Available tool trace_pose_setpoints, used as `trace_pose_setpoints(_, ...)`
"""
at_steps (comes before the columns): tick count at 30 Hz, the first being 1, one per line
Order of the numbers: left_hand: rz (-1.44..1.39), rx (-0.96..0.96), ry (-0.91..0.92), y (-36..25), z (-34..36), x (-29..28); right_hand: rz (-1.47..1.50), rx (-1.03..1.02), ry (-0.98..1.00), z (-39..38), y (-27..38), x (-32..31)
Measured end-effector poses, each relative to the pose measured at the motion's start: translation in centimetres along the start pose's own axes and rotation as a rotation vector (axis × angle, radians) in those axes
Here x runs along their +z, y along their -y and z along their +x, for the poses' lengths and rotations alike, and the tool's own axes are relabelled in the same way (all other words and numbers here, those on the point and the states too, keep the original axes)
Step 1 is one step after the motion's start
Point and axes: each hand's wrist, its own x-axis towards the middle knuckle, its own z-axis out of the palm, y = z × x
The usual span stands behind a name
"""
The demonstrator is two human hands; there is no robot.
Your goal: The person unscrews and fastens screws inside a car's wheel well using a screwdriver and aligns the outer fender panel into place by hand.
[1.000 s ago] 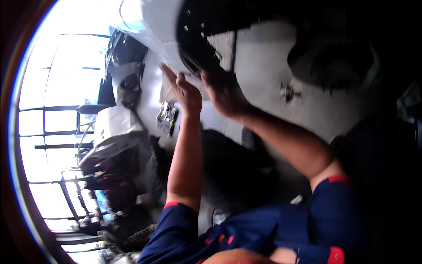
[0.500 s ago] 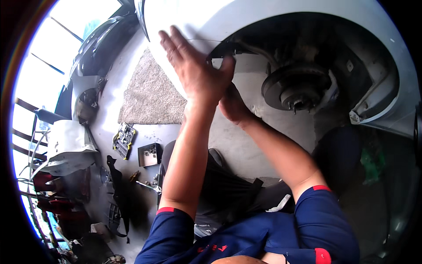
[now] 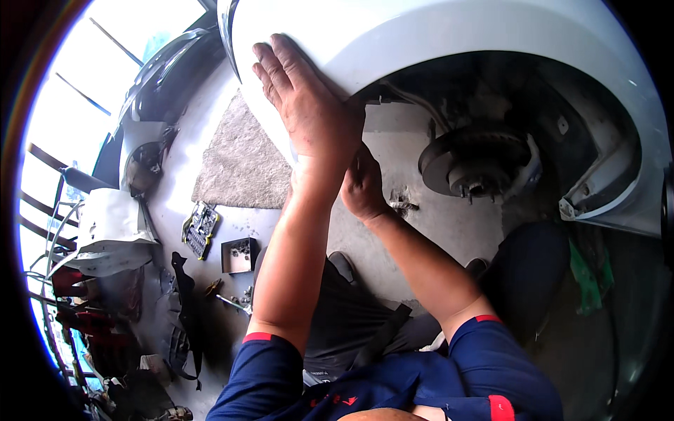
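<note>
My left hand (image 3: pixel 312 112) lies with outstretched fingers against the front part of the white car fender (image 3: pixel 428 28), beside the wheel arch. Beneath it my right hand (image 3: pixel 361 182) is raised with bent fingers, partly hidden by the left one; whatever it grips is out of sight. Right of both hands, a bare brake disc (image 3: pixel 439 168) with studs sits inside the dark arch, next to a pale-edged arch liner (image 3: pixel 590 189).
A grey mat (image 3: pixel 232 161) lies on the concrete floor, with an open tool set (image 3: pixel 200 230), a small box of fasteners (image 3: pixel 225 256) and loose tools nearby. Removed panels (image 3: pixel 112 228) and black parts (image 3: pixel 182 309) stand along the left, by a bright barred window.
My left hand has risen up and forward onto the fender and now presses flat there. My right hand has shifted behind and below it, its fingers more bent. The view has steadied.
</note>
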Motion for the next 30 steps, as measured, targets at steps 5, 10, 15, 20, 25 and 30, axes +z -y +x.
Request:
trace_pose_setpoints(5, 0.004, -0.032, -0.011, 0.0, 0.0, 0.4, 0.034, 0.053, 0.062, 0.0, -0.7, 0.0)
trace_pose_setpoints(10, -0.1, -0.035, 0.0, 0.4, -0.1, 0.0, 0.097, 0.055, 0.137, -0.6, -0.4, 1.6)
trace_pose_setpoints(15, -0.077, -0.044, -0.03, 0.7, -0.2, 0.3, 0.193, 0.226, 0.192, -0.1, 0.5, 1.9)
trace_pose_setpoints(20, -0.035, 0.013, -0.015, 1.5, -0.3, -0.3, 0.714, 0.567, 0.408, 0.3, -1.5, -0.1)
trace_pose_setpoints(25, 0.024, -0.012, 0.178, 2.5, -1.6, -1.6, 0.871, 0.504, 0.398, 0.6, -0.9, -1.0)
trace_pose_setpoints(30, -0.038, 0.017, 0.236, 3.3, -2.1, -2.3, 0.679, 0.423, 0.296, -0.9, -1.7, -0.7)
